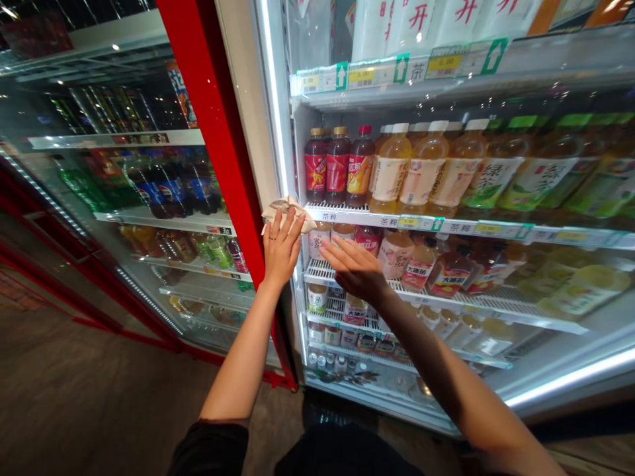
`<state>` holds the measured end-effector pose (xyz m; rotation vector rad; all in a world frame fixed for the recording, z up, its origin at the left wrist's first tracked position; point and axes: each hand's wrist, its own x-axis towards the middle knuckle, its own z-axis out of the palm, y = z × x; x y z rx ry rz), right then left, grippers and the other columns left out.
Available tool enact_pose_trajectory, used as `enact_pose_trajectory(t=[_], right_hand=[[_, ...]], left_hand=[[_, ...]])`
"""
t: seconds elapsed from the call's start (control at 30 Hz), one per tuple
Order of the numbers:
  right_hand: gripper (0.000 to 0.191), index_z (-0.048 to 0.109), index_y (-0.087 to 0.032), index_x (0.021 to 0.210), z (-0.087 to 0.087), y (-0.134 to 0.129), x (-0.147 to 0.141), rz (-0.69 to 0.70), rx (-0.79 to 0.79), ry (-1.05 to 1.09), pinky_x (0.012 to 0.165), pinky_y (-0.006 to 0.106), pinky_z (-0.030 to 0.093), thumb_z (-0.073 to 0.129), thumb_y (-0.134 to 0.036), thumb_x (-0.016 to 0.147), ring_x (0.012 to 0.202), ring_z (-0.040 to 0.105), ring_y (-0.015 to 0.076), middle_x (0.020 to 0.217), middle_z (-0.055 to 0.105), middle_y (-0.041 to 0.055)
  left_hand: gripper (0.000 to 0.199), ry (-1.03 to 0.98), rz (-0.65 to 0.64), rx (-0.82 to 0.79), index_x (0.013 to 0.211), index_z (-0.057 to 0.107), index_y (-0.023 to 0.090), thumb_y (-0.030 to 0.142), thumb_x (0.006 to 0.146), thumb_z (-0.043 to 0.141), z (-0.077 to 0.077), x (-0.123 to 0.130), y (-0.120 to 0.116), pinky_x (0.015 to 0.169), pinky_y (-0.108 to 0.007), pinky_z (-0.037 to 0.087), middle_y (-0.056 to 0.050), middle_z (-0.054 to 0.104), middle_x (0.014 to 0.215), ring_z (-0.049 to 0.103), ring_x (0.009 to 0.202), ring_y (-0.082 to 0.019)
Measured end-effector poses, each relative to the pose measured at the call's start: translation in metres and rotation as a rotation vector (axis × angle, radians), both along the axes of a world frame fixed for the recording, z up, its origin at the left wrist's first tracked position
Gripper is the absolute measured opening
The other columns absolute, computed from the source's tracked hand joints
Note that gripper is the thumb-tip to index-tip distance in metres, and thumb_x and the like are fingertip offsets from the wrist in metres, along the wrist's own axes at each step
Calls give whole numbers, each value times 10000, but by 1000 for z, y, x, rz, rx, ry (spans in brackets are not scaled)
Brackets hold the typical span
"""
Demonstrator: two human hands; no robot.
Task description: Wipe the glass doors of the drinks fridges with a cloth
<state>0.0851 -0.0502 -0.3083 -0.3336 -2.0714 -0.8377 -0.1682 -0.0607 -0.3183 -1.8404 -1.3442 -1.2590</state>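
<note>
At our far left, a red-framed cooler (213, 119) carries white-edged shelves behind glass, its frame flat, straight and glossy. In it we see a slim green bottle (82, 185) and, just right of it, dark plastic cola bottles (161, 190) with rounded shoulders and blue labels. The shelves beneath are dim and reflective; they seem to hold more small bottles, though we cannot read them well. Under this cooler the floor (99, 410) is dull brown and mottled.

Next comes a smooth beige panel (248, 99), then a bright, narrow light strip (274, 99). Across the lower part of that strip lies the beige cloth (272, 210), soft and creased, its corners poking out around our left hand (284, 241). That hand rests flat on the cloth with its fingers spread and unclenched, a thin ring on one finger.

To the right stands the glass-fronted cooler (377, 408), with ribbed white racks inside. Dark tea bottles (337, 172) with red labels stand at the left end of its middle shelf. Below them, before the glass, our right hand (354, 264) is bare and released, fingers stretched out together; we cannot tell whether it touches the pane. Farther right are rounded amber bottles (390, 168) with white caps, boxy white cartons (419, 23) with red characters on the shelf above, and green-capped bottles (536, 165).
</note>
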Motion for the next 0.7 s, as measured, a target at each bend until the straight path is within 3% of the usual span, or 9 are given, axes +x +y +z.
enact_pose_trajectory(t=[0.17,0.27,0.37,0.57,0.7], right_hand=[[537,643,-123,1518,31,9,-43,71,83,-104,1252,413,496,522,-82,997,1472,618,239,1497,731,93],[480,641,-114,1514,40,16,-57,66,131,-79,1205,386,509,548,-155,1045,1438,637,246,1479,744,99],[463,630,-157,1533,37,23,-65,24,128,-55,1153,383,514,574,-250,1082,1404,650,253,1447,764,93],[511,616,-202,1562,16,26,-67,13,-9,39,1172,443,484,645,-258,1055,1317,683,291,1360,798,119],[517,622,-222,1564,6,16,-64,-69,27,170,1164,446,518,659,-311,1057,1272,718,302,1333,813,97]], left_hand=[[809,-22,-60,41,1759,-150,316,252,1138,365,5,-11,-6,1358,-484,336,-97,324,1804,331,1671,-227],[865,-69,-94,30,1706,-305,303,306,1155,361,10,-14,-13,1326,-450,399,-119,194,1842,293,1684,-221],[857,-6,-119,-30,1742,-219,290,296,1141,391,16,-20,-21,1322,-430,410,-107,178,1850,309,1679,-228],[674,184,2,-27,1756,262,301,296,1115,471,14,-38,-34,1371,-509,303,-77,392,1786,306,1683,-260],[617,222,5,21,1736,333,278,375,1134,428,6,-51,-33,1365,-501,299,-85,457,1749,303,1685,-260]])
